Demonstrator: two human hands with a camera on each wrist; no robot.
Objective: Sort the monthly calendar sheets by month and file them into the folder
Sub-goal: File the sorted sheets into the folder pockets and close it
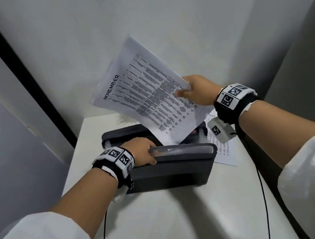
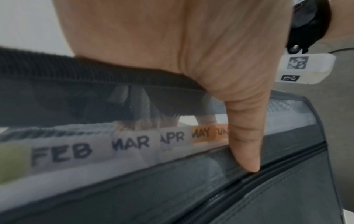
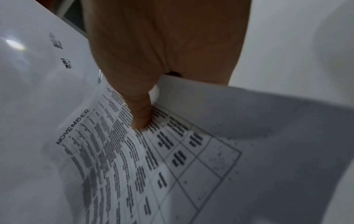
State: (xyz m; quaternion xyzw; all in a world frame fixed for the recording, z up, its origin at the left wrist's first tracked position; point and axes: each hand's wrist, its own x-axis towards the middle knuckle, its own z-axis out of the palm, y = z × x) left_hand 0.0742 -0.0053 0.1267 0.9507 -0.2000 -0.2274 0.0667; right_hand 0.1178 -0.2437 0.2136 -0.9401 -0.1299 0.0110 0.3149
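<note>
A calendar sheet headed NOVEMBER (image 1: 143, 92) fans up and away from the right hand (image 1: 198, 91), which pinches its near edge with the thumb (image 3: 140, 115) pressed on the printed grid and the other fingers hidden behind the paper; the sheet's lower corner dips toward the open mouth of a dark grey expanding folder (image 1: 171, 165) below and to the left of that grip. The left hand (image 1: 141, 151) holds the folder's near top edge, thumb (image 2: 247, 144) laid on the outside by the zip and fingers curled inside, spreading the pockets apart. Just beside those fingers, divider tabs (image 2: 130, 143) read FEB, MAR, APR, MAY and part of what looks like JUN, the last two on orange. Under the right wrist, another printed sheet (image 1: 223, 150) lies flat on the white table (image 1: 168, 212), partly tucked beneath the folder's right end; its heading ends in "BER", the rest hidden
</note>
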